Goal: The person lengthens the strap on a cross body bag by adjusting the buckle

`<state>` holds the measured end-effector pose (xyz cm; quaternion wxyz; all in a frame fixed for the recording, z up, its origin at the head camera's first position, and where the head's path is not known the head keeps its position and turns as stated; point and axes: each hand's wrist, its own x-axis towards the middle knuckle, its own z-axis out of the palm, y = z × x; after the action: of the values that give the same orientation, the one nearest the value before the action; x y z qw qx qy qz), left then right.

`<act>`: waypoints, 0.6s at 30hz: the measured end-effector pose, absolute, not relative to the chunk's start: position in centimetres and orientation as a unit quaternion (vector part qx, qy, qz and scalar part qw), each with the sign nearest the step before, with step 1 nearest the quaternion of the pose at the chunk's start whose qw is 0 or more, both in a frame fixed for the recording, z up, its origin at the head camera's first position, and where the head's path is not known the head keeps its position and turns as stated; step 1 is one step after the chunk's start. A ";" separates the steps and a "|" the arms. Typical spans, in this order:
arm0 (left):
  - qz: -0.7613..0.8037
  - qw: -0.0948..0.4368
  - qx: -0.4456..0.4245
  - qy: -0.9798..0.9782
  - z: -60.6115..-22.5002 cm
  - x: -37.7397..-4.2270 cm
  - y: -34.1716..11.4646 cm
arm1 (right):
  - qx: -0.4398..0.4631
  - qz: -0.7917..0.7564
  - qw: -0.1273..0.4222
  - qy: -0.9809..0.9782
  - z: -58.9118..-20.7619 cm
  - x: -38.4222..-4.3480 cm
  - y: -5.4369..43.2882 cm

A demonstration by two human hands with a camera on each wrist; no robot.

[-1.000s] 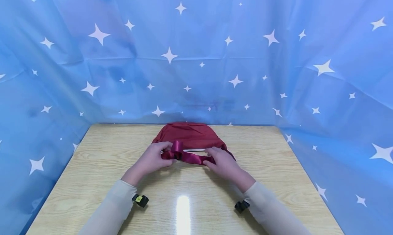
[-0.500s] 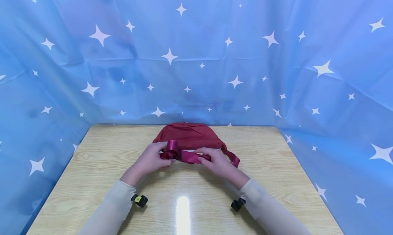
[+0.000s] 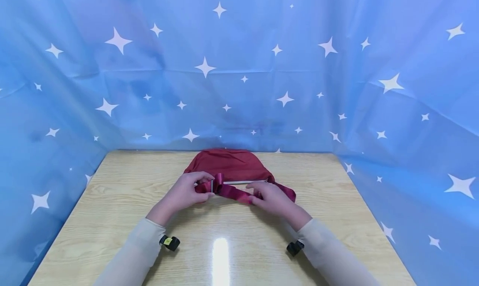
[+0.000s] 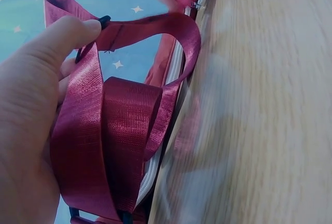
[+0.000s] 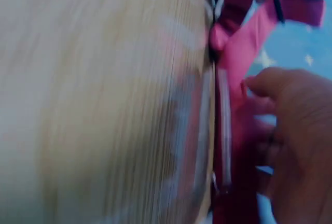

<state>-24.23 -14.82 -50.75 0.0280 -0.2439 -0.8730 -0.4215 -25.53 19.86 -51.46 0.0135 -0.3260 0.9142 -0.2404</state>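
Note:
A dark red waist bag [image 3: 228, 164] with a pale zipper [image 3: 239, 182] lies at the far edge of the table. Between thumb and fingers, my left hand [image 3: 183, 191] pinches a black slider buckle [image 4: 105, 22] threaded on the bag's shiny crimson strap [image 4: 83, 130]. The strap loops loosely below that thumb in the left wrist view. Farther right, my right hand [image 3: 275, 199] pinches the same strap [image 3: 237, 193] in front of the zipper. Its fingers are blurred and partly behind the strap in the right wrist view. More strap [image 3: 287, 191] curves out behind the right hand.
The wooden table [image 3: 123, 182] extends on both sides and towards me. Behind it hangs a blue curtain [image 3: 239, 90] with white stars. Black wrist devices [image 3: 170, 242] are worn on both sleeves.
My right hand slides left along the strap, then back right with it. The upright strap loop by my left hand shifts left, then right, and the slider's edge comes into view. The bag stays put.

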 end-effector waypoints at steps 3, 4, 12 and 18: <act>-0.421 0.034 -0.250 -0.871 -50.7 -24.3 -14.7 | -0.322 -0.261 0.028 0.910 -51.5 -25.3 17.7; -0.421 0.036 -0.252 -0.870 -50.7 -24.3 -14.8 | -0.319 -0.276 0.030 0.906 -51.6 -25.2 16.9; -0.416 0.040 -0.253 -0.873 -50.7 -24.4 -14.9 | -0.259 -0.388 -0.012 0.884 -52.1 -24.9 13.1; -0.416 0.040 -0.255 -0.872 -50.8 -24.5 -15.0 | -0.289 -0.396 -0.012 0.871 -51.2 -24.7 13.6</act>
<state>-24.50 -15.00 -50.83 0.0405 -0.2545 -0.8721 -0.4159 -24.73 13.63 -51.20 -0.0120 -0.2889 0.8715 -0.3961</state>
